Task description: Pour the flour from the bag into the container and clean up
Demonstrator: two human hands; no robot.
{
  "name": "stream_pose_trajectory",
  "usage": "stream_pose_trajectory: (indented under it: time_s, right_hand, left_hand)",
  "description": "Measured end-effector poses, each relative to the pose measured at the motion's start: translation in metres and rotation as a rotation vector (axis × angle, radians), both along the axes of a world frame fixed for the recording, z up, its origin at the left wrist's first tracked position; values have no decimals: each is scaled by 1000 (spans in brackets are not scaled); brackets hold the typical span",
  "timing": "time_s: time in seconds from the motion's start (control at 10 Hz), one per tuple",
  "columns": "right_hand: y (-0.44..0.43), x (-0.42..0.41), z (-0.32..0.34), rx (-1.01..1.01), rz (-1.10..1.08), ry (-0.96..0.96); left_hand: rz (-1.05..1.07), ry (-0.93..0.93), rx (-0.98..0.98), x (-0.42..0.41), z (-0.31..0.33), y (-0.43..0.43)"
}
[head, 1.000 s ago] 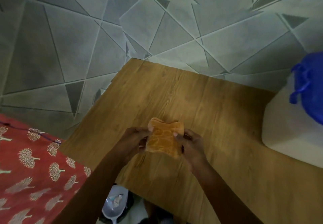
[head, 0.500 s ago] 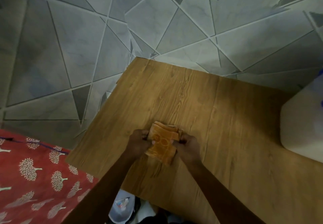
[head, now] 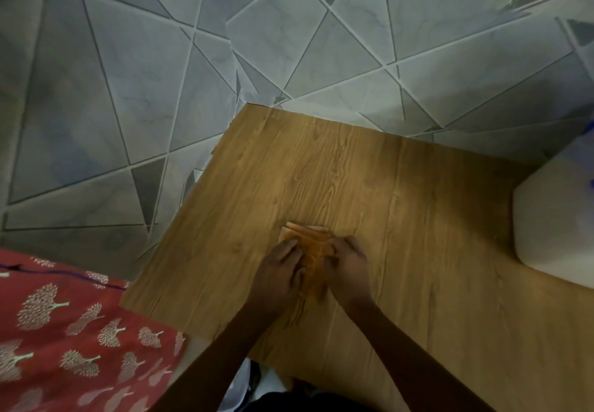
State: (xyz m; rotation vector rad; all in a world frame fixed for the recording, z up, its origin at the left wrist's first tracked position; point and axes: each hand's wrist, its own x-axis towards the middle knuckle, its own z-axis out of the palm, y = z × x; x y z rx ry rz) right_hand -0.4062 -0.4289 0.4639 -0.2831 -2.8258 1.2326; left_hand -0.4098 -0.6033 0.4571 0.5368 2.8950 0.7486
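A folded orange-brown paper bag (head: 308, 235) lies flat on the wooden table (head: 353, 173), near its front middle. My left hand (head: 279, 272) rests on the bag's left side with its fingers laid over the paper. My right hand (head: 349, 267) is on the bag's right side, fingers bent and pinching a fold. Only the bag's far edge and a strip between my hands show. At the right edge of the table stands the white container (head: 553, 228), with a sliver of blue lid (head: 589, 127) above it.
A grey tiled floor with triangle lines (head: 160, 90) lies beyond and left of the table. A red cloth with a pale tree print (head: 70, 331) is at the lower left. Something pale sits under the table's front edge (head: 239, 389).
The bag was held up off the table between both hands, then brought down; now it lies flat under them. The view has shifted left, leaving the container's blue lid almost out of sight.
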Motion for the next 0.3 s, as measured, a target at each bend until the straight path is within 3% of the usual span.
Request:
stream_pose_trajectory:
  time_s: [0.1, 0.2, 0.3]
  right_hand:
    - [9, 0, -4, 3, -10, -3]
    - [23, 5, 3, -17, -61, 83]
    - [37, 15, 26, -152, -157, 163]
  left_hand:
    - [68, -58, 91, 0, 3, 4]
    - [188, -27, 302, 2, 15, 15]
    - [319, 21, 497, 7, 39, 33]
